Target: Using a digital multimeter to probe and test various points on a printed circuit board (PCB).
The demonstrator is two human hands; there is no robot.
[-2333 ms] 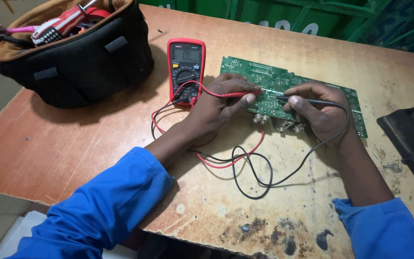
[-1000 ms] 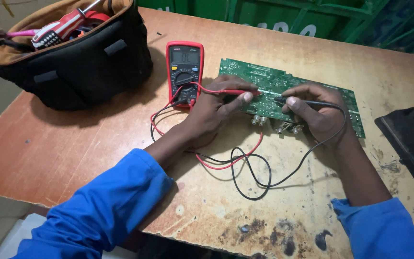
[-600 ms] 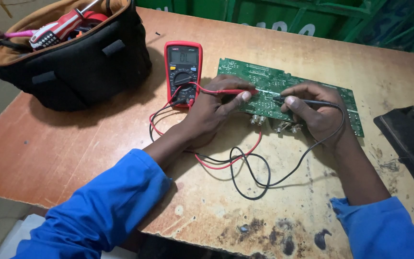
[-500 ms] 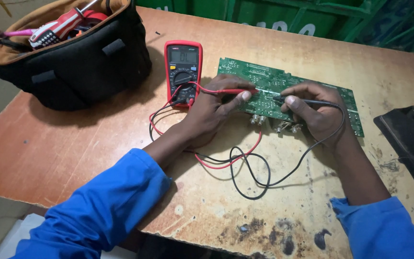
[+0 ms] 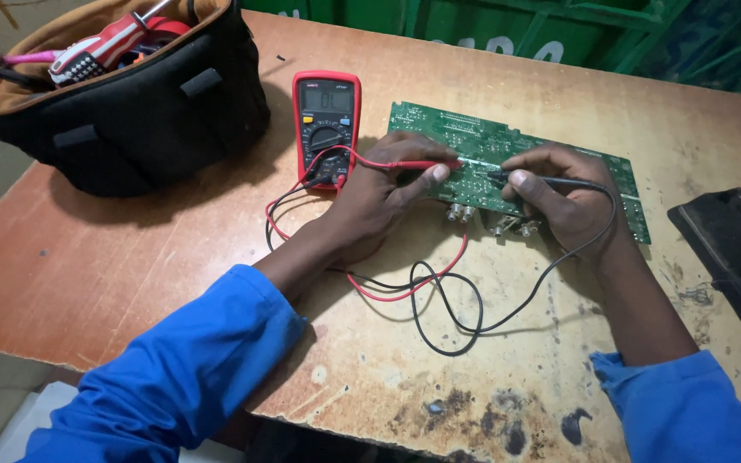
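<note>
Near the middle of the frame, on the worn counter (image 5: 130,283), lies a green board (image 5: 490,150), and both hands rest on it: the left hand (image 5: 383,201) pinches a red probe (image 5: 413,165), the right hand (image 5: 563,201) pinches a black probe (image 5: 551,182), with the two tips close together on the board. Red and black leads (image 5: 439,296) loop across the counter back to a red meter (image 5: 328,129) just left of the board. At upper left sits a black bag (image 5: 130,111) of tools, and at the right edge a black case (image 5: 735,249).
</note>
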